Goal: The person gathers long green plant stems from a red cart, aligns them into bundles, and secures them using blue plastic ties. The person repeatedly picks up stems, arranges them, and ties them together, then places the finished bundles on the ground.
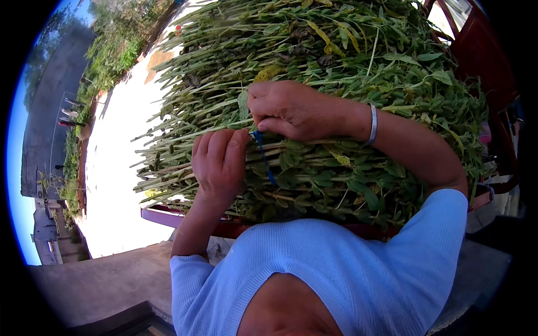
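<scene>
A big stack of cut green leafy stalks (358, 73) fills the space before me, bare stem ends to the left, leafy tops to the right. A narrow blue tie (264, 157) runs over the near stalks, up to between my hands. My left hand (219, 162) is closed, its fingertips pinched beside the tie's upper end. Just right of and above it, my right hand (294, 109) is closed too, thumb bent down at the tie. Both seem to grip the tie's ends, though the fingers hide most of that spot. A silver bracelet (372, 124) circles my right wrist.
The stack lies on a red metal cart (159, 217), its rail close to my body and a red frame (485, 61) rising at the right. Sunlit pale ground (117, 185) stretches left, toward green plants, a grey wall (53, 106) and a clothesline with hanging items.
</scene>
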A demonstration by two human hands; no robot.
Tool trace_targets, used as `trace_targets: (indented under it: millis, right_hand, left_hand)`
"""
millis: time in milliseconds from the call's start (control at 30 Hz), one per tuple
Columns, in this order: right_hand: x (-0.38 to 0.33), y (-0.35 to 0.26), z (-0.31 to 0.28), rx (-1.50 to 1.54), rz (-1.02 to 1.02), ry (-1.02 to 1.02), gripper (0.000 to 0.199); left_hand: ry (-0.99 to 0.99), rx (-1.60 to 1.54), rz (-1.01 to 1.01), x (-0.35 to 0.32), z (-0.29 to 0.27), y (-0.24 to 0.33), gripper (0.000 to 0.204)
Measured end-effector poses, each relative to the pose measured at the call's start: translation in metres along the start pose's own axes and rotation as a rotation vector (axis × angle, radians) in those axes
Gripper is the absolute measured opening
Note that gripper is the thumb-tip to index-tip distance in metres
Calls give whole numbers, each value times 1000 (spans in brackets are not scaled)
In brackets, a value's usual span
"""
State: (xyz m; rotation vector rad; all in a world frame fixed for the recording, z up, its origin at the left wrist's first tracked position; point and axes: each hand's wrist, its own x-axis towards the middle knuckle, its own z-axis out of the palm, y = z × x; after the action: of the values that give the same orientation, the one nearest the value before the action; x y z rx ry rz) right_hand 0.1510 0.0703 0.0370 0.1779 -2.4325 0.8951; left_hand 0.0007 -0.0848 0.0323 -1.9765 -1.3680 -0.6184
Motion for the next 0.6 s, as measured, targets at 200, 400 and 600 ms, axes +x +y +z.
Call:
trace_targets:
  millis: [200,400,600]
  right_hand:
    - [1,-3,0,-242,12,-7,16]
    - [0,7,-1,-337,69,-26,15]
    - [1,3,-7,-358,101,-61,15]
  left_hand:
    - [-184,-9,46,9,-22,8,21]
    - [-261,-49,135,-10,-20,15,24]
    - [-227,-123,91,-14,-22,14,31]
